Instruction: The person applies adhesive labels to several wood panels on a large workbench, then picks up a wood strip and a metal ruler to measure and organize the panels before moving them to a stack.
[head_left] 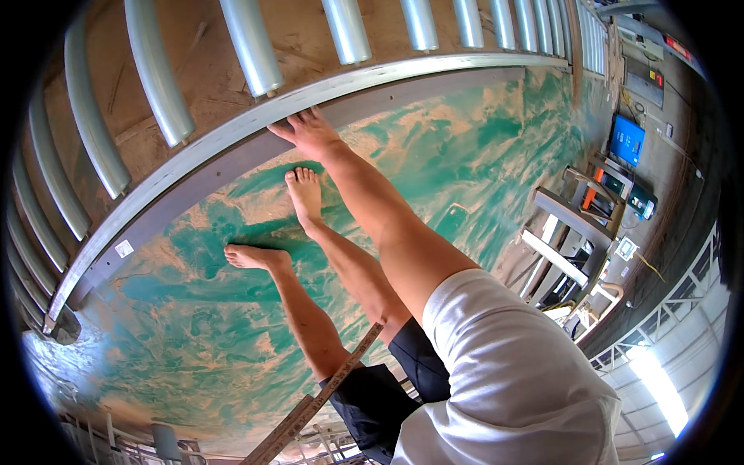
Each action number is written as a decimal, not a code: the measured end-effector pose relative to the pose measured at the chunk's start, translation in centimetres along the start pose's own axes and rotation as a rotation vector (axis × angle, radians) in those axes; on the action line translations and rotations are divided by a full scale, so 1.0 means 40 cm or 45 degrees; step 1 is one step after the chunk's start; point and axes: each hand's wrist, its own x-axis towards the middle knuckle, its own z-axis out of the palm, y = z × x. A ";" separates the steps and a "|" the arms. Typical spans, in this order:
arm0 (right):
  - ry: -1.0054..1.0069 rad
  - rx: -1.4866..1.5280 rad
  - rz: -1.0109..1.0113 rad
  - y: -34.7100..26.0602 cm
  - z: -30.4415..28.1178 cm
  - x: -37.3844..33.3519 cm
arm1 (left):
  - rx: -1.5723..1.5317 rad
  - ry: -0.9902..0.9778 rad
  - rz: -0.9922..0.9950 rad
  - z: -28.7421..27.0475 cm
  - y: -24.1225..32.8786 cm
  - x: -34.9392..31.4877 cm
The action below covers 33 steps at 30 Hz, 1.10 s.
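My right hand [310,133] reaches out on a bare arm and rests on the side rail [325,93] of a roller conveyor. Its fingers look spread, with the tips touching the metal and nothing visible held. Metal rollers [249,46] lie beyond that rail, spaced apart. Nowhere in the picture does my left hand show. A long, thin, brownish strip with markings [318,395] crosses in front of my legs from the lower edge; what supports it is out of sight.
My bare feet [304,194] stand on a dusty green floor [434,170] beside the conveyor. At the right are a machine frame [570,217], a blue box [627,141] and some cables. Under the rollers lies brown, dusty ground [209,62].
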 end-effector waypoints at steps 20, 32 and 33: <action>-1.164 0.475 -0.003 -0.471 -0.530 -0.297 | -1.096 0.797 -0.501 -0.475 -0.024 -0.381; -0.479 0.234 -0.162 -0.789 -0.906 0.042 | -1.628 1.592 -0.751 -0.851 -0.223 -0.316; -0.353 0.215 -0.214 -0.846 -0.980 0.050 | -1.686 1.610 -0.759 -0.886 -0.236 -0.284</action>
